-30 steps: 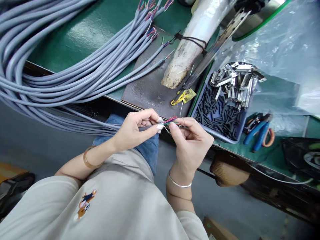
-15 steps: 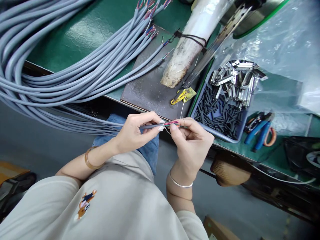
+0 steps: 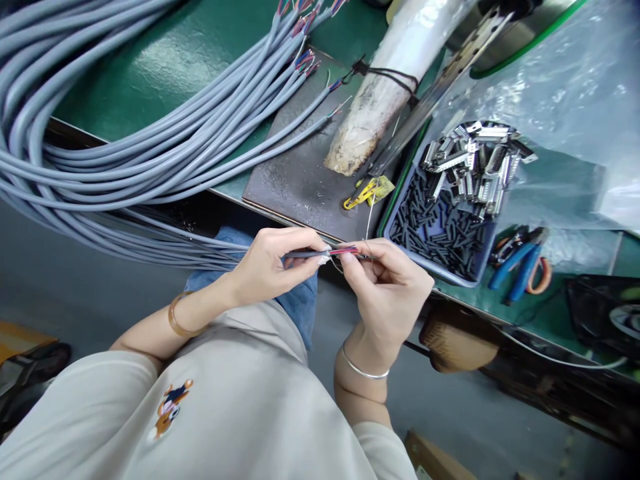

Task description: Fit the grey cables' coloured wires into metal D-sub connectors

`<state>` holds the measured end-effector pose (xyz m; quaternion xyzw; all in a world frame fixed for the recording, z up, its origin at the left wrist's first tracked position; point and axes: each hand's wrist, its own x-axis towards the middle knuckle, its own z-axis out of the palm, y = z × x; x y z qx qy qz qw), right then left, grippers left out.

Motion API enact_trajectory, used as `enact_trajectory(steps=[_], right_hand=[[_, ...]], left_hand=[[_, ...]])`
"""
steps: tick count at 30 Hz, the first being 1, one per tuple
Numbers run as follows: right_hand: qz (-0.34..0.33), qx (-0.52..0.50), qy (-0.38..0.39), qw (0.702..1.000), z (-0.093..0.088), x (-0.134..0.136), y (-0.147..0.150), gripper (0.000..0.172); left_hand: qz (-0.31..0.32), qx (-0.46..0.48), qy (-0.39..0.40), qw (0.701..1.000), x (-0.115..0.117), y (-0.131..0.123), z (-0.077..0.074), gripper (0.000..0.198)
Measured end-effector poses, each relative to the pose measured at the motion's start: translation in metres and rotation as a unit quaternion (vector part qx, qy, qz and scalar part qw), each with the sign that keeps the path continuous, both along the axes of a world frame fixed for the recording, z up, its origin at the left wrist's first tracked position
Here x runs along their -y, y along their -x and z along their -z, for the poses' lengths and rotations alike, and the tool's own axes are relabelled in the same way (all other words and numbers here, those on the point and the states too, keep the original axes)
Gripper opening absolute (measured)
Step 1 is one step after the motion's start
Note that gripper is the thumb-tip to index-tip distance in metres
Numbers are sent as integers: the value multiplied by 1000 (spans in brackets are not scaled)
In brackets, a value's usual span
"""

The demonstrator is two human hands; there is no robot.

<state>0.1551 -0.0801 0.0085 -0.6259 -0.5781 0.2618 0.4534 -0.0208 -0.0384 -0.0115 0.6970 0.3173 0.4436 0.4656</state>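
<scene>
My left hand (image 3: 267, 263) pinches the end of a grey cable (image 3: 300, 254) just in front of the bench edge. Thin coloured wires (image 3: 345, 251) stick out of the stripped cable end. My right hand (image 3: 387, 290) is closed on those coloured wires, its fingertips close against my left thumb. Both hands hover over my lap, below the dark metal plate (image 3: 300, 173). The rest of the cable runs off to the left into a large bundle of grey cables (image 3: 125, 147).
A blue tray (image 3: 440, 233) holds small black tubes and a pile of metal connectors (image 3: 475, 163). Blue-handled pliers (image 3: 515, 263) lie to its right. A wrapped white roll (image 3: 385, 93), a yellow clip (image 3: 367, 192) and a plastic bag (image 3: 560, 100) rest on the green bench.
My left fingers have slid back along the cable, baring more grey jacket near its end. The coloured wires look drawn closer together between my hands. The view shifted slightly.
</scene>
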Motion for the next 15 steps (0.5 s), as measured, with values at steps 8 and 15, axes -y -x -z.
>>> enact_trajectory(steps=[8,15], right_hand=[[0,-23,-10,1000,3,1,3,6],[8,27,-68,997,3,0,6,5]], left_hand=[[-19,2,-19,1000,2,-2,3,4],[-35,1,-30,999,3,-3,2,5]])
